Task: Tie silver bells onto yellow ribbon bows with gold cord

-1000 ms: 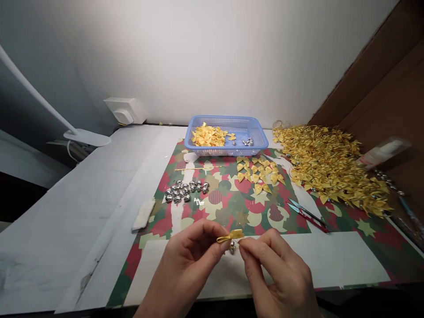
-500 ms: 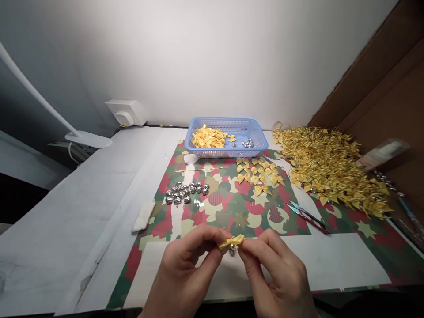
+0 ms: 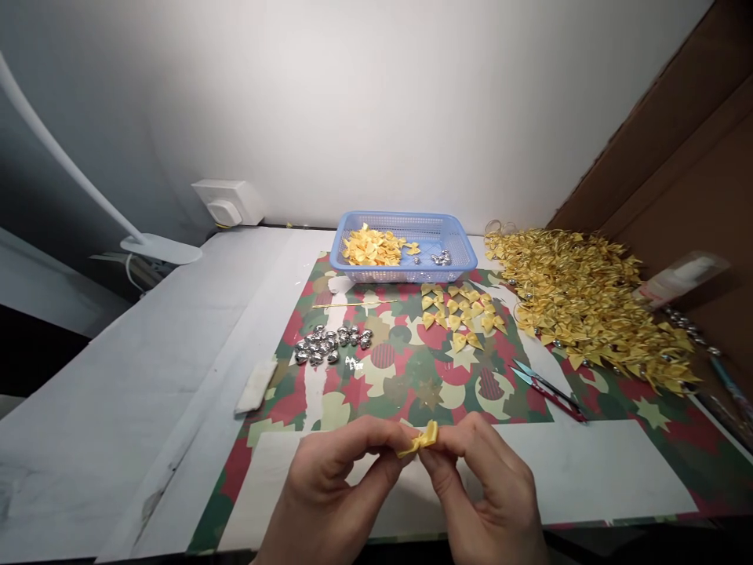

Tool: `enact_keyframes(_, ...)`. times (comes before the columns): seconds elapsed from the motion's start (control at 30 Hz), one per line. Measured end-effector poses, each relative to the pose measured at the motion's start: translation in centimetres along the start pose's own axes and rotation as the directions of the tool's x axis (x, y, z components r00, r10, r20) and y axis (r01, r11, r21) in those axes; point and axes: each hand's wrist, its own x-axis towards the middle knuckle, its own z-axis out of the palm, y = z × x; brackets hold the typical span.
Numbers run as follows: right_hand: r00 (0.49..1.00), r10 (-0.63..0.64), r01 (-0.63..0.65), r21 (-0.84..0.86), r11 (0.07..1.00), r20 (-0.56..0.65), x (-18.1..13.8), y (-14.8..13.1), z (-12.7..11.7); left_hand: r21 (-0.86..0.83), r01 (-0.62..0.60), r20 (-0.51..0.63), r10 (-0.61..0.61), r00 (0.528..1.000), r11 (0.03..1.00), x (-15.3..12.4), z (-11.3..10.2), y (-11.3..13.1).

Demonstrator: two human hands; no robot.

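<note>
A small yellow ribbon bow (image 3: 426,438) is pinched between my two hands, above a white sheet (image 3: 588,471) near the table's front edge. My left hand (image 3: 341,486) is closed on the bow's left end with thumb and forefinger. From the other side, my right hand (image 3: 488,479) grips it close to the knot, thumb below. The bow is tilted, its right loop pointing up. No bell shows under it now; fingers cover that spot. Ahead lie a cluster of silver jingle bells (image 3: 318,345) and several loose yellow bows (image 3: 466,341).
A blue basket (image 3: 405,276) with yellow bows and a few bells stands at the back. Thread snips (image 3: 550,390) lie right of centre. Finished-looking bows with bells form a big pile (image 3: 588,306) at right, beside a pump bottle (image 3: 682,278). A lamp (image 3: 158,249) stands left.
The bow has turned, its right loop now raised. The silver bell that hung beneath it is hidden from sight. My right fingers have moved in closer to the knot.
</note>
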Motion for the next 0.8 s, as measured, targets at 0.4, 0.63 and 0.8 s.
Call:
enact_keyframes(0.4,0.976,0.216,-0.213,0.129,0.969,-0.010,-0.1,-0.4,0.3,0.073,-0.189,-0.003,0.190,0.982,0.979,0.4,0.3,-1.7)
enact_keyframes(0.63,0.993,0.022,-0.011,-0.090,0.996,0.118,3.0,0.0,-2.3,0.203,-0.375,0.113,0.359,0.926,0.904,1.0,-0.1,-2.6)
enact_keyframes(0.8,0.923,0.086,-0.071,-0.054,0.996,0.374,5.3,-0.5,-2.7,0.222,-0.545,0.214,0.505,0.836,0.808,1.6,0.3,-3.2)
